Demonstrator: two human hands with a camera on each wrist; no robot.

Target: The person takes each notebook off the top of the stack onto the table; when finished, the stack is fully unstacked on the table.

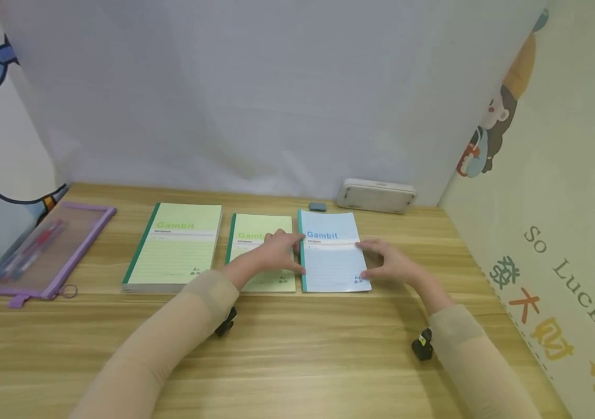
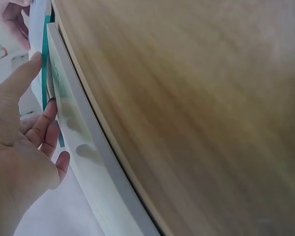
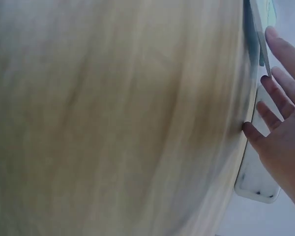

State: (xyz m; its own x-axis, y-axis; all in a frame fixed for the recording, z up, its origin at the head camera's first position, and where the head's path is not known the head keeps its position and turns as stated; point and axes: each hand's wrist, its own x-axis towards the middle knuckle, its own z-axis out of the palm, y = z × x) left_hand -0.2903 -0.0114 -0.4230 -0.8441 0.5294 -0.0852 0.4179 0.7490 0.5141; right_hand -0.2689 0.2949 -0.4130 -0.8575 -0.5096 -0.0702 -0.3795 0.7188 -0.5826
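Two-handed touch on the blue notebook [image 1: 331, 259], near the back edge of the bench [image 1: 329, 361]: left hand [image 1: 275, 254] against its spine, right hand [image 1: 395, 263] against the opposite side, both loosely splayed.

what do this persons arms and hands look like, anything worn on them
Long, plain cream sleeves with a faintly darker band near each cuff. The left hand and right hand are bare, without gloves. A small black device shows beside each cuff; the right one carries a yellowish mark.
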